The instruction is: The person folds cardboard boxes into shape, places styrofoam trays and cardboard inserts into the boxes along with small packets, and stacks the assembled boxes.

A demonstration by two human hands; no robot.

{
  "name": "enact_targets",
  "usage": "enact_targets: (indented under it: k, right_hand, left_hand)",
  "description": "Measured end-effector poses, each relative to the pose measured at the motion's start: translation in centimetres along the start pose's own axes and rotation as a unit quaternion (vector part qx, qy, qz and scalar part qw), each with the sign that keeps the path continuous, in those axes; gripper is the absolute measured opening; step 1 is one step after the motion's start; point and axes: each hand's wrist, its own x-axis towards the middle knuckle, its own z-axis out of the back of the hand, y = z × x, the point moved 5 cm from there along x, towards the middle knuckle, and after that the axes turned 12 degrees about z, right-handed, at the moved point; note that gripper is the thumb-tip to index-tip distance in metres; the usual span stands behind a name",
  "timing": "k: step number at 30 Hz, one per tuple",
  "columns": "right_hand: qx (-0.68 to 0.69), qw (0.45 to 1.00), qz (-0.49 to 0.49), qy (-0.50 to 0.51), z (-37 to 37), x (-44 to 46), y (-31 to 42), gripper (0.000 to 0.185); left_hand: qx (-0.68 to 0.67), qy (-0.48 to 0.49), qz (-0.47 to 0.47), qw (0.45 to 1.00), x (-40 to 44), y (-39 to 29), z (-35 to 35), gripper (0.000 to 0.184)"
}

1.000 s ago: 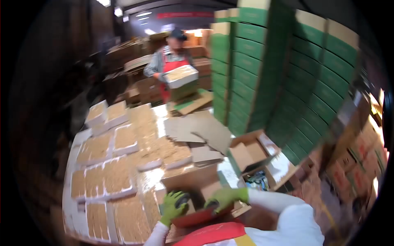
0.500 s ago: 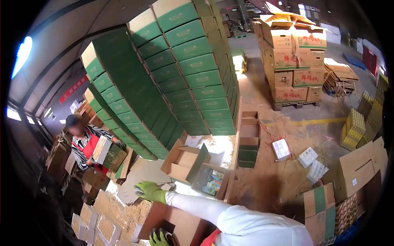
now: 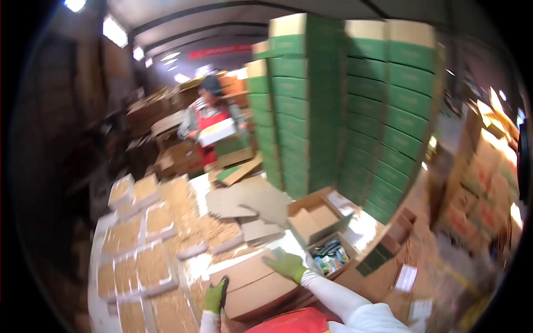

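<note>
A brown cardboard box [image 3: 258, 288] lies in front of me, its top flaps folded down with a seam across. My left hand [image 3: 215, 295], in a green and black glove, rests against the box's left side, fingers extended. On the box's upper right edge lies my right hand [image 3: 287, 266], in a green glove, fingers outstretched and flat. Just past that hand stands an open box with colourful packets [image 3: 331, 255], and behind it an open green-sided carton [image 3: 316, 216]. Flat cardboard sheets [image 3: 252, 200] lie on the work surface.
White trays filled with straw-coloured shavings [image 3: 136, 272] cover the table's left side. A person in a red apron [image 3: 210, 119] holds a white tray [image 3: 217, 132] over a green carton. Tall stacks of green cartons [image 3: 319, 105] rise behind the table; brown boxes [image 3: 477, 177] stand at right.
My view has swung left. The box before me was open and now has its flaps down. My right hand has moved from beyond the box onto its top; the left is at its side.
</note>
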Motion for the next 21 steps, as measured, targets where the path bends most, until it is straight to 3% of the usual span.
enact_targets:
  k: [2,4,6,7,8,10,12,14,15,16,17,18,19,20,21]
  right_hand:
    - [-0.047,0.998,0.043,0.029,1.0,-0.3,0.9,0.075]
    - [-0.108,0.981,0.101,0.126,3.0,0.6,2.1,0.084]
    - [0.049,0.931,-0.007,0.361,5.9,0.7,2.0,0.093]
    - [0.193,0.888,-0.078,0.410,5.7,0.2,0.7,0.095]
    - [0.327,0.820,-0.153,0.443,5.5,-0.2,0.4,0.096]
    - [0.547,0.732,-0.186,0.361,4.0,-1.2,-0.1,0.089]
    - [0.560,0.759,-0.216,0.252,-1.0,-2.1,-4.0,0.076]
    - [0.600,0.780,-0.128,0.122,-1.2,-3.7,-1.9,0.053]
    - [0.533,0.839,-0.071,0.086,-2.4,-4.3,-3.1,0.049]
    - [0.462,0.885,-0.005,0.051,-3.2,-5.5,-4.5,0.046]
    - [0.478,0.878,0.016,0.037,-4.0,-6.4,-5.1,0.050]
    - [0.348,0.932,0.076,0.062,-5.0,-7.1,-6.1,0.059]
    - [0.254,0.955,0.125,0.094,-7.1,-7.9,-7.2,0.059]
    - [0.157,0.965,0.174,0.117,-9.5,-8.9,-9.0,0.059]
    - [0.019,0.966,0.216,0.138,-12.0,-9.3,-12.4,0.055]
  left_hand:
    - [0.094,-0.041,0.089,0.991,-2.5,-3.3,1.2,0.065]
    - [0.040,-0.057,0.024,0.997,-3.9,-5.0,2.6,0.074]
    - [0.023,-0.111,-0.064,0.992,-7.5,-8.4,4.0,0.083]
    - [0.052,-0.136,-0.110,0.983,-8.9,-9.3,4.2,0.090]
    - [0.080,-0.159,-0.158,0.971,-9.8,-10.0,4.1,0.097]
    - [0.089,-0.155,-0.265,0.948,-10.4,-9.9,3.5,0.105]
    - [0.142,-0.202,-0.375,0.893,-10.7,-8.1,3.2,0.106]
    - [0.041,-0.113,-0.288,0.950,-10.7,-7.0,5.2,0.100]
    - [-0.225,-0.033,-0.160,0.960,-8.5,-3.4,4.4,0.096]
    - [-0.321,0.020,-0.087,0.943,-8.1,-2.3,5.0,0.092]
    - [-0.417,0.057,-0.010,0.907,-7.8,-1.2,5.5,0.088]
    - [-0.340,0.099,0.008,0.935,-8.3,-3.2,7.7,0.084]
    - [-0.114,0.083,0.094,0.986,-7.7,-2.4,6.9,0.076]
    - [0.042,0.023,0.029,0.998,-8.0,-1.7,5.2,0.068]
    - [0.199,-0.057,-0.023,0.978,-8.3,-1.0,3.4,0.061]
